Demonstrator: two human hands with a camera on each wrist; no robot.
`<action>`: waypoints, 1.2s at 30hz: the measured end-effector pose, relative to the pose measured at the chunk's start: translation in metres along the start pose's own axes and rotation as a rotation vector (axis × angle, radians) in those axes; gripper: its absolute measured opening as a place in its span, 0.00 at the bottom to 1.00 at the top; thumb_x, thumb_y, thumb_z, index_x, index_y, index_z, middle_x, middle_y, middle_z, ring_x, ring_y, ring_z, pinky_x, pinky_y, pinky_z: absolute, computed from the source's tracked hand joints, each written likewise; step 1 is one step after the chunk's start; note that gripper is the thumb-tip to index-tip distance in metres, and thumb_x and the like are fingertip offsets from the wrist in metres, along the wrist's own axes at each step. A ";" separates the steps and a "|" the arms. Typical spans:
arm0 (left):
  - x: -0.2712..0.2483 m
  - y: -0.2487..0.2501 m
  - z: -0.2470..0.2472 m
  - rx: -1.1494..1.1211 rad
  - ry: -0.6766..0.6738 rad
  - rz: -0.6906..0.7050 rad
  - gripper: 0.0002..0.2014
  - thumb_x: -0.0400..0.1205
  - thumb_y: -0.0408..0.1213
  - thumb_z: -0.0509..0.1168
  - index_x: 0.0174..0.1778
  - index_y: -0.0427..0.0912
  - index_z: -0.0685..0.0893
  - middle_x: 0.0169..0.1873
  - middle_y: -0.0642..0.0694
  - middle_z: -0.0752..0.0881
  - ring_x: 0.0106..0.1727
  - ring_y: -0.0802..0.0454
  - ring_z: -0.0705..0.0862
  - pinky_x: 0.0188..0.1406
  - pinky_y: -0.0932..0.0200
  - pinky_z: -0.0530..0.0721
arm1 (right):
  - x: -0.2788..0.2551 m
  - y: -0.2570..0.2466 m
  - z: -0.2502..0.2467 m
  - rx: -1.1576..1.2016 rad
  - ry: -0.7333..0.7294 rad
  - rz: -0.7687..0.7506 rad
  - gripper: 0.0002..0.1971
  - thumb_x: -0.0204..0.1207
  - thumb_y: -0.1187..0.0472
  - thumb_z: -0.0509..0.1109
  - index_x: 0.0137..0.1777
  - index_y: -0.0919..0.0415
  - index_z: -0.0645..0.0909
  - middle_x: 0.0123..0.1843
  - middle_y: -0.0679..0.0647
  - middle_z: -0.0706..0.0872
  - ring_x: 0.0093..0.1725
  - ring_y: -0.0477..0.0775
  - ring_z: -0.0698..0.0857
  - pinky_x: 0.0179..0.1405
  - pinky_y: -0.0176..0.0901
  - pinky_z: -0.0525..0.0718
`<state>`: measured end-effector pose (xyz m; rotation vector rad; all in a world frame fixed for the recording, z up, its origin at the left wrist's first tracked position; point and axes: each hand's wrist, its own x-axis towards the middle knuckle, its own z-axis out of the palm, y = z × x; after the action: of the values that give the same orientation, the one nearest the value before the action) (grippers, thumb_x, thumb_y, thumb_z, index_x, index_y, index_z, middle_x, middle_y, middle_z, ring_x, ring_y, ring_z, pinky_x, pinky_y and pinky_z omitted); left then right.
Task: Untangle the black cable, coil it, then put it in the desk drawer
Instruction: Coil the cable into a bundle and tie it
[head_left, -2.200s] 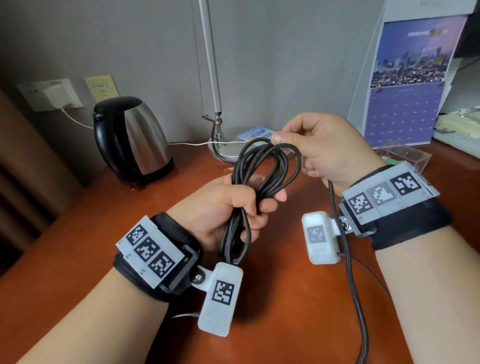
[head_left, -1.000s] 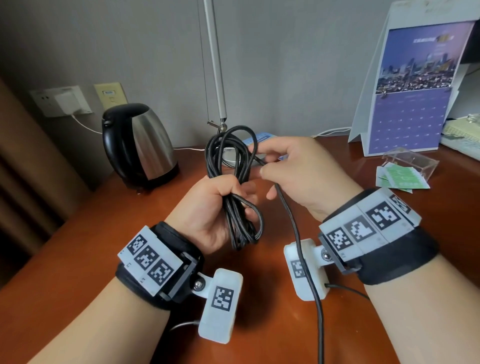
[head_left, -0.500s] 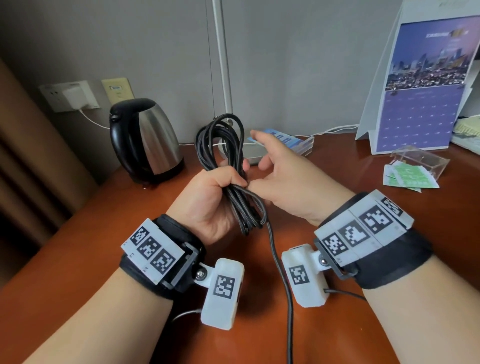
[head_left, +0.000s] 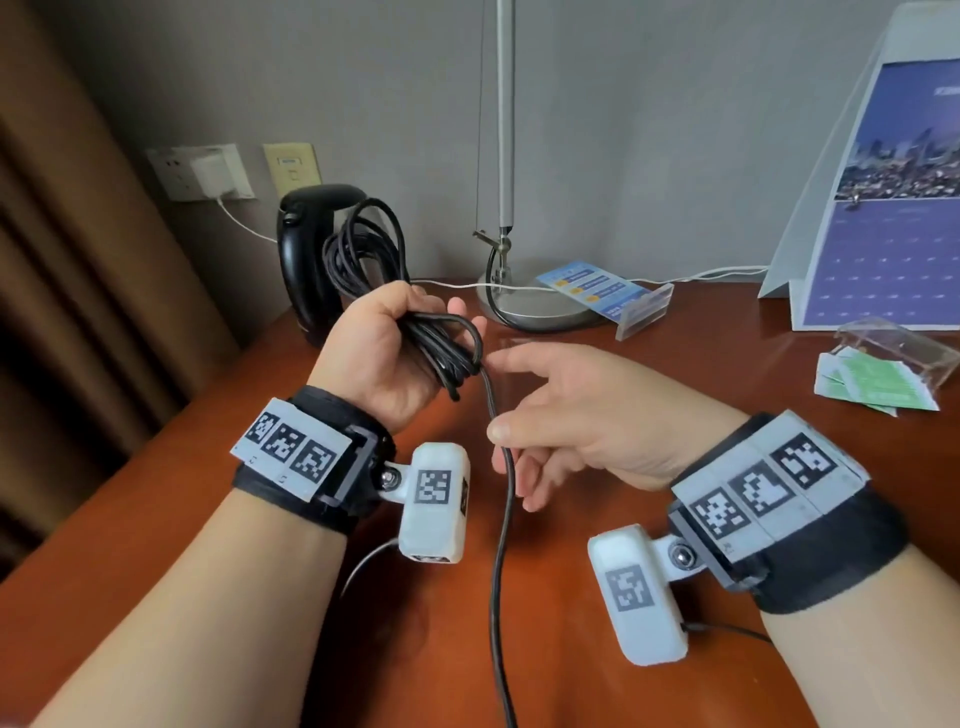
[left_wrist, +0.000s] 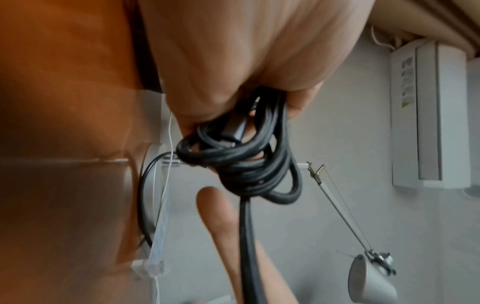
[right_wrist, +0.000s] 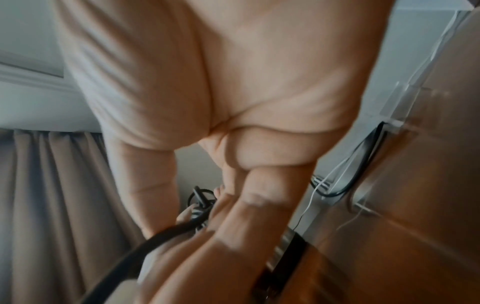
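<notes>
1. The left hand (head_left: 387, 345) is clenched round the bundled loops of the thin black rubber cable (head_left: 363, 260), held up above the reddish-brown wooden desk (head_left: 130, 493) near its back left corner.
2. One free strand of that cable hangs from the bundle down toward the desk's front edge.
3. The right hand (head_left: 582, 415) is loose, fingers spread and relaxed, thumb beside the hanging strand; it clasps nothing.
4. Behind the bundle stands a black and steel electric kettle (head_left: 306, 249).
5. A silver desk lamp with a round base (head_left: 530, 306) stands at the back edge.
6. A purple standing calendar (head_left: 883, 234) occupies the back right corner.
</notes>
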<state>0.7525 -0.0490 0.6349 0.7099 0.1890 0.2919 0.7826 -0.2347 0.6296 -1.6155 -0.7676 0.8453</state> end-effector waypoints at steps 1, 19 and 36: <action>0.000 0.002 0.000 -0.009 0.021 0.025 0.13 0.83 0.25 0.52 0.34 0.40 0.72 0.23 0.47 0.78 0.28 0.51 0.83 0.56 0.51 0.87 | 0.000 0.000 0.003 -0.011 -0.045 0.003 0.36 0.81 0.72 0.72 0.86 0.60 0.61 0.40 0.67 0.88 0.31 0.61 0.88 0.31 0.53 0.91; 0.021 0.067 -0.057 -0.223 0.346 0.327 0.35 0.57 0.22 0.69 0.65 0.29 0.79 0.59 0.38 0.84 0.57 0.39 0.87 0.69 0.41 0.82 | 0.000 0.002 0.010 -0.136 -0.044 0.009 0.10 0.89 0.69 0.55 0.62 0.64 0.77 0.33 0.63 0.75 0.29 0.66 0.88 0.27 0.50 0.88; 0.001 0.010 -0.015 0.978 0.101 0.251 0.20 0.78 0.25 0.62 0.23 0.46 0.66 0.22 0.44 0.67 0.23 0.48 0.67 0.29 0.55 0.66 | -0.022 -0.025 -0.004 -0.112 -0.174 -0.251 0.15 0.83 0.55 0.64 0.60 0.63 0.88 0.28 0.58 0.62 0.21 0.49 0.60 0.19 0.36 0.57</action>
<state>0.7472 -0.0329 0.6302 1.6959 0.3449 0.4792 0.7730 -0.2508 0.6574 -1.5161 -1.1330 0.7787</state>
